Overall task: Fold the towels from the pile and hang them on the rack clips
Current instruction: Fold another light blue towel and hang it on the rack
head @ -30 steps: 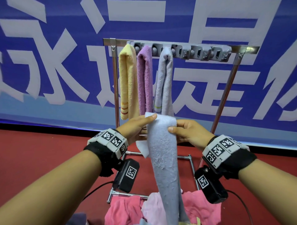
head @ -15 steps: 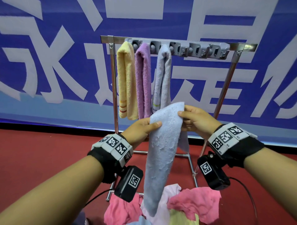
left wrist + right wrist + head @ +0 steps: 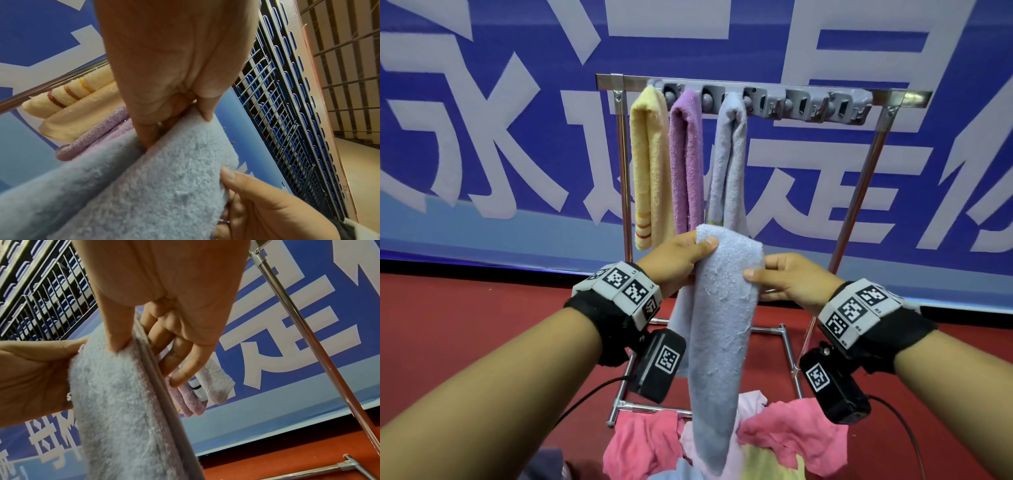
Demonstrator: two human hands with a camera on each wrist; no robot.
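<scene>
A folded light blue towel (image 3: 722, 325) hangs long and narrow between my hands in front of the rack. My left hand (image 3: 678, 260) pinches its top left edge, thumb on the front; the left wrist view shows the left hand (image 3: 174, 116) clamped on the towel (image 3: 144, 186). My right hand (image 3: 787, 277) pinches the right edge, and the right wrist view shows the right hand (image 3: 131, 340) with thumb in front of the towel (image 3: 115, 394), fingers behind. Above, the grey clip bar (image 3: 808, 106) holds a yellow towel (image 3: 650, 164), a purple towel (image 3: 686, 157) and a grey-blue towel (image 3: 729, 161).
A pile of pink, yellow and pale towels (image 3: 774, 442) lies on the red floor below my hands. The chrome rack frame (image 3: 859, 192) stands against a blue banner with white characters. Several clips right of the grey-blue towel hold nothing.
The towel's top edge has swung from the right hand's high side to level. My left hand rose to the top left corner and my right hand dropped to the right edge.
</scene>
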